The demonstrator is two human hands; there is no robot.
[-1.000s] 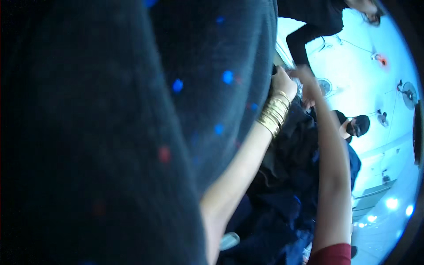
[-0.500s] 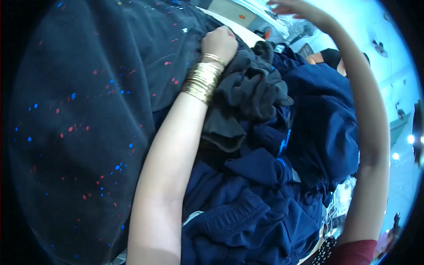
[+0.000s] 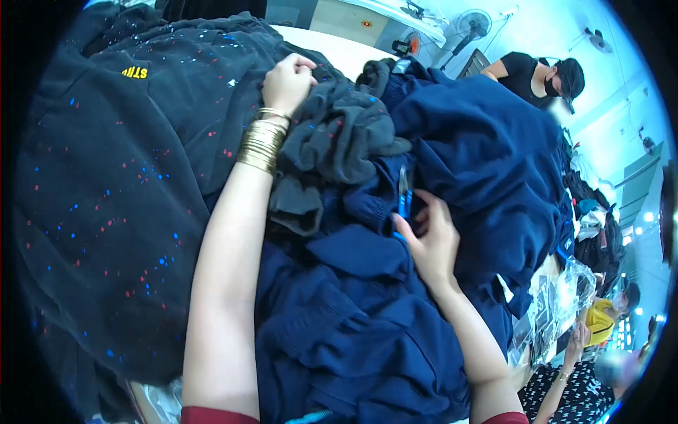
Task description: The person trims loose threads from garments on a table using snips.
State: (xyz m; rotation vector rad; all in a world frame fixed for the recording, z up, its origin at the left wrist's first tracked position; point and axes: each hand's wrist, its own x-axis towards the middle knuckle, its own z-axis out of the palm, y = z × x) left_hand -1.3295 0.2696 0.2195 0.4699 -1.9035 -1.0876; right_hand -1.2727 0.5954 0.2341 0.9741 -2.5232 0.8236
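Observation:
My left hand [image 3: 288, 83], with gold bangles at the wrist, is closed on the black garment [image 3: 162, 141] speckled with red and blue. Beside it lies a bunched dark sleeve [image 3: 346, 131] with its cuff toward me. My right hand [image 3: 434, 237] has its thumb and fingers around blue-handled thread snips [image 3: 405, 194], whose blades point away from me. The snips rest on navy garments [image 3: 353, 304], and part of their handle is behind my thumb.
A large navy heap [image 3: 487, 148] rises right of my right hand. Across the table a person in a black cap [image 3: 537, 81] stands; more people are at the lower right. A plastic bag [image 3: 579, 283] and fans [image 3: 472, 27] show beyond.
My right hand has come down from high at the upper right onto the thread snips. My left hand stays on the black garment, while the view has shifted to the right.

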